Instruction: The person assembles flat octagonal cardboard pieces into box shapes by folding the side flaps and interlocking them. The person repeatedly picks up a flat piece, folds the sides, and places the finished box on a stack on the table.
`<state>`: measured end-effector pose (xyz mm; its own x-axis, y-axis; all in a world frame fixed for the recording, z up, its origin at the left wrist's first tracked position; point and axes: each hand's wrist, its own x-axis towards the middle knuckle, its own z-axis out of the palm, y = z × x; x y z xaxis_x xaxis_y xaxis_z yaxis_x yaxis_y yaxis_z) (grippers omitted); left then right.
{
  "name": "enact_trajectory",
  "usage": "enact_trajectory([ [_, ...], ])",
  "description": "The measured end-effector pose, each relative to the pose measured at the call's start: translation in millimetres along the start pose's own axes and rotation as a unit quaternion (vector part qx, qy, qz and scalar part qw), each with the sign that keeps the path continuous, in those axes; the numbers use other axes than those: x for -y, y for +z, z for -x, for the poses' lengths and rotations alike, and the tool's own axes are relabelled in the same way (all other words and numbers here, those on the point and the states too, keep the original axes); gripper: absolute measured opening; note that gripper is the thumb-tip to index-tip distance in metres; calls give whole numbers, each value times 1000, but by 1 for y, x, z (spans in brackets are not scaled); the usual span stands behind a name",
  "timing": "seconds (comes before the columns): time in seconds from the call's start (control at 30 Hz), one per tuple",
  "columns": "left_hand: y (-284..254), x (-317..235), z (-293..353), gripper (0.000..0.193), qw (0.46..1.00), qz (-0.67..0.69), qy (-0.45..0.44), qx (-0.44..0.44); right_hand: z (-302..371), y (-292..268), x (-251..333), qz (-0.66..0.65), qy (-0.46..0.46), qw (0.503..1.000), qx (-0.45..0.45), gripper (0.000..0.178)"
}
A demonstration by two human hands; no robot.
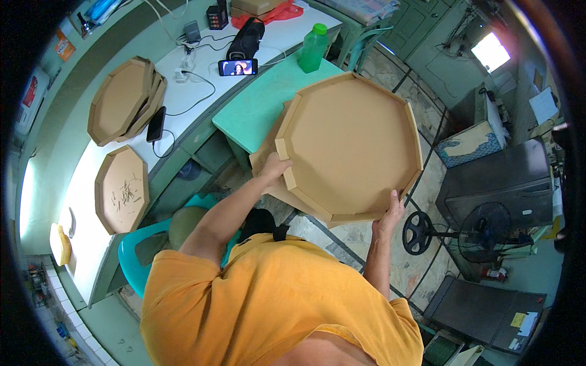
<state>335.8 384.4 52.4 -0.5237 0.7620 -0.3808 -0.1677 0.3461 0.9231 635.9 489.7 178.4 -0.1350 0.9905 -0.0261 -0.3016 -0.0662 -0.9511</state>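
An orange T-shirt (262, 299) fills the foreground; a white worktop (177, 100) curves along the left, a green worktop (256, 113) beside it; a large octagonal cardboard tray (351, 146) is held before the T-shirt, left hand (276, 169) clasping its left rim, right hand (389, 215) gripping its lower-right rim; stacked trays (122, 100) lie on the white worktop; a green bottle (314, 50) stands on the green worktop.
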Motion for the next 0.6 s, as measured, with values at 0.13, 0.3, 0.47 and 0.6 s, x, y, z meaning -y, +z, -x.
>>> enact_trajectory([
  [0.13, -4, 1, 0, 38, 994, -105, 35, 14, 8, 3, -1, 2, 42, 999, -31, 42],
  [0.3, -2, 13, -13, 41, 968, -224, 79, -74, 16, 7, -20, -4, 12, 999, -41, 41],
  [0.47, -22, 20, -15, 37, 984, 144, -72, 80, -1, -13, -31, -8, 100, 992, -71, 43],
  [0.6, -58, 12, -1, 24, 924, 341, -28, 169, -7, -10, -54, -33, 151, 986, -56, 42],
])
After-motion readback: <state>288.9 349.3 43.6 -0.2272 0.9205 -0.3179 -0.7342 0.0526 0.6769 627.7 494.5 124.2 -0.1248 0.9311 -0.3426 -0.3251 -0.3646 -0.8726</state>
